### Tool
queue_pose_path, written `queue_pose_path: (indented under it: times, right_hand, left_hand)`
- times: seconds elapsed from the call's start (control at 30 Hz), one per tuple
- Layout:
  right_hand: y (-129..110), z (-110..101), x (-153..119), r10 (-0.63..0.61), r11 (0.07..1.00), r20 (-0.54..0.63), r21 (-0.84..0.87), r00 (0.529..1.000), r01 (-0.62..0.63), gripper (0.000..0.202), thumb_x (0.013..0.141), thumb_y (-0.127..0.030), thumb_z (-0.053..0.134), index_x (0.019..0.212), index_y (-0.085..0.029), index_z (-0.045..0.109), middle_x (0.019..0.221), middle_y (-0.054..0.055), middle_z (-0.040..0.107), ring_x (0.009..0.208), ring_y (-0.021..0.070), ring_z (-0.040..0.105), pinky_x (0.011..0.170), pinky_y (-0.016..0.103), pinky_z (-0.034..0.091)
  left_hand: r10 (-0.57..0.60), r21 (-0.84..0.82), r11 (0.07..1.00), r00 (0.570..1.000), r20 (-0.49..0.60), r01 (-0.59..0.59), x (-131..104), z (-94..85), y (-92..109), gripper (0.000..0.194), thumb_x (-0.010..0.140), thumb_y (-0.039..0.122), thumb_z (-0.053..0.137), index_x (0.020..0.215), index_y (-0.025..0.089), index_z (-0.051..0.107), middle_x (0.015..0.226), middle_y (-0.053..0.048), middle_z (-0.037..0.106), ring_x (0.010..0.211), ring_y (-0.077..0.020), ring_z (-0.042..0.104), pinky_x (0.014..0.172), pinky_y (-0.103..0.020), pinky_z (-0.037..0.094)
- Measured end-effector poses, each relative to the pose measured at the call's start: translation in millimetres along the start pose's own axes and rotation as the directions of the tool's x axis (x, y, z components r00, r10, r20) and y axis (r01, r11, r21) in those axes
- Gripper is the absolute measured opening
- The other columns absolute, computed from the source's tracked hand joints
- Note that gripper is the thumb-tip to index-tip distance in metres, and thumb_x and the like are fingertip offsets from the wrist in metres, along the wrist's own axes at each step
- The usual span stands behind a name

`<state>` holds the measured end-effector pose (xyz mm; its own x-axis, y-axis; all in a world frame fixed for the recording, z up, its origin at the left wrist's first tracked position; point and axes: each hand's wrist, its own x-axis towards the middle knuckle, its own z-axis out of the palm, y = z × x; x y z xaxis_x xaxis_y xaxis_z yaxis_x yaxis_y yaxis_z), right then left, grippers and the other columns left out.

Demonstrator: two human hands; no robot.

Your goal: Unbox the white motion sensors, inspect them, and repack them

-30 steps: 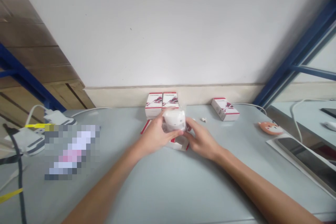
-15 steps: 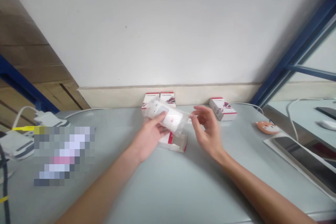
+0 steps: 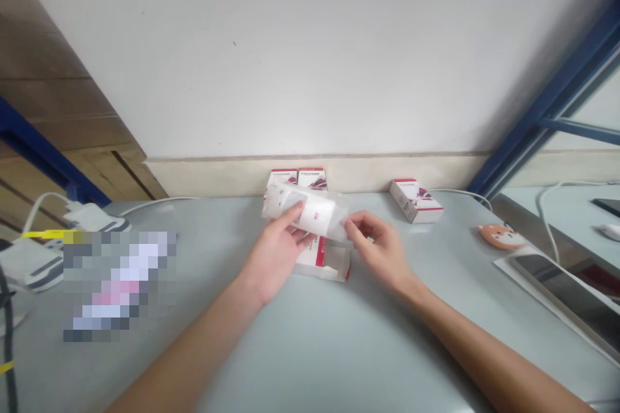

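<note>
Head camera view, from the left: one dark cable (image 3: 8,342) with a yellow band runs down the edge, next to two white plug adapters (image 3: 99,218) and a yellow strip (image 3: 48,234). One blurred-out object (image 3: 121,287) lies on the grey desk (image 3: 310,355) to their right, too pixelated to name. The left forearm rises diagonally from the lower edge towards the middle, and the left hand (image 3: 271,255) is turned with its thumb across the top and its fingers curled underneath, gripping one white device (image 3: 317,211) in one clear plastic bag (image 3: 335,224). The bagged device is held above the desk in the middle, lying nearly lengthwise from left to right, its right end a little lower. Behind it, two red-and-white boxes (image 3: 312,179) stand side by side near the wall (image 3: 310,64), partly hidden by the bag. Below it, one opened box (image 3: 309,261) with a red stripe rests on the desk, its open end facing right. The right forearm slants in from the lower right; the right hand (image 3: 380,245) pinches the bag's right end between thumb and forefinger, its other fingers bent inwards. Farther right come one more red-and-white carton (image 3: 417,200), well apart from the pair, one orange animal-faced item (image 3: 501,236), and one dark flat panel (image 3: 566,290) on a white sheet (image 3: 520,290).
</note>
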<state>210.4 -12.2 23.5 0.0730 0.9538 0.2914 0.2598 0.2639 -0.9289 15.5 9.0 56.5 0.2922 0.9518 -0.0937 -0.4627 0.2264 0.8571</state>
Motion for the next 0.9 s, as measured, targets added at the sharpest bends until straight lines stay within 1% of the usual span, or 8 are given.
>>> queue_pose_path:
  times: [0.2, 0.33, 0.4, 0.5, 0.6, 0.7, 0.8, 0.9]
  right_hand:
    - [3.1, -1.5, 1.6, 0.025, 0.993, -0.035, 0.116, 0.999, -0.021, 0.036, 0.098, -0.058, 0.062, 0.1, -0.022, 0.066, 0.083, 0.002, 0.068, 0.063, 0.0149, 0.058, 0.06, 0.03, 0.046]
    - [15.6, -5.3, 5.2, 0.011, 0.936, 0.092, 0.349, 0.996, -0.043, 0.052, 0.101, -0.063, 0.054, 0.142, -0.03, 0.047, 0.118, 0.007, 0.068, 0.08, 0.0178, 0.069, 0.067, 0.033, 0.056]
    - [18.0, -5.7, 5.4, 0.023, 0.917, 0.192, 0.386, 0.981, -0.097, 0.062, 0.101, -0.065, 0.053, 0.152, -0.034, 0.038, 0.124, 0.007, 0.066, 0.086, 0.019, 0.07, 0.074, 0.036, 0.06]
    - [13.3, -1.5, 2.8, 0.043, 0.929, 0.241, 0.348, 0.97, -0.127, 0.058, 0.097, -0.063, 0.063, 0.143, -0.03, 0.052, 0.111, 0.006, 0.07, 0.084, 0.0193, 0.07, 0.079, 0.038, 0.06]
    - [5.4, 4.3, 0.0, 0.046, 0.937, 0.192, 0.331, 0.98, -0.109, 0.047, 0.093, -0.059, 0.071, 0.124, -0.024, 0.067, 0.094, 0.005, 0.071, 0.076, 0.0189, 0.068, 0.074, 0.036, 0.059]
    - [1.3, 4.9, 0.5, 0.069, 0.906, 0.115, 0.409, 0.991, -0.11, 0.046, 0.089, -0.055, 0.077, 0.122, -0.024, 0.068, 0.088, 0.002, 0.068, 0.067, 0.0163, 0.064, 0.067, 0.034, 0.057]
    - [-0.3, -1.4, 4.2, 0.138, 0.836, 0.067, 0.527, 0.988, -0.153, 0.043, 0.083, -0.049, 0.083, 0.117, -0.027, 0.068, 0.085, -0.001, 0.066, 0.063, 0.014, 0.059, 0.063, 0.032, 0.054]
    - [-1.8, -9.4, 8.1, 0.234, 0.757, 0.109, 0.604, 0.966, -0.251, 0.029, 0.082, -0.04, 0.083, 0.101, -0.026, 0.068, 0.083, -0.002, 0.064, 0.062, 0.0121, 0.05, 0.059, 0.028, 0.049]
  left_hand:
    - [0.052, -0.035, 0.998, 0.999, 0.003, -0.052, -5.2, 8.5, 3.3, 0.043, 0.093, 0.037, 0.073, 0.134, 0.024, 0.068, 0.15, -0.009, 0.064, 0.145, -0.0301, 0.054, 0.119, -0.047, 0.048]
    - [0.085, -0.012, 0.996, 0.995, -0.057, -0.086, -5.6, 8.4, 1.7, 0.049, 0.093, 0.036, 0.074, 0.139, 0.028, 0.063, 0.15, -0.007, 0.064, 0.146, -0.0288, 0.053, 0.12, -0.047, 0.047]
    - [0.088, 0.014, 0.996, 0.995, -0.051, -0.088, -6.6, 8.8, -2.0, 0.049, 0.093, 0.035, 0.074, 0.14, 0.027, 0.063, 0.148, -0.008, 0.065, 0.143, -0.0287, 0.057, 0.12, -0.047, 0.048]
    - [0.093, 0.029, 0.995, 0.995, -0.026, -0.092, -9.8, 11.7, -10.1, 0.052, 0.092, 0.033, 0.076, 0.141, 0.024, 0.062, 0.144, -0.011, 0.067, 0.134, -0.0299, 0.064, 0.115, -0.047, 0.052]
    - [0.113, 0.055, 0.992, 0.994, -0.012, -0.112, -12.9, 15.0, -17.0, 0.056, 0.093, 0.034, 0.076, 0.144, 0.024, 0.059, 0.142, -0.012, 0.068, 0.126, -0.0306, 0.068, 0.107, -0.047, 0.057]
    - [0.169, 0.103, 0.98, 0.985, 0.037, -0.172, -14.4, 16.5, -18.8, 0.062, 0.094, 0.035, 0.076, 0.15, 0.027, 0.052, 0.14, -0.011, 0.069, 0.125, -0.0299, 0.068, 0.105, -0.046, 0.057]
    - [0.244, 0.176, 0.95, 0.965, 0.094, -0.257, -14.9, 16.1, -16.6, 0.092, 0.086, 0.03, 0.083, 0.161, 0.039, 0.031, 0.14, -0.006, 0.068, 0.125, -0.0279, 0.069, 0.106, -0.046, 0.057]
    - [0.253, 0.297, 0.911, 0.957, 0.145, -0.286, -14.2, 13.6, -16.7, 0.124, 0.077, 0.028, 0.091, 0.163, 0.052, 0.004, 0.144, -0.005, 0.065, 0.116, -0.0272, 0.072, 0.101, -0.047, 0.06]
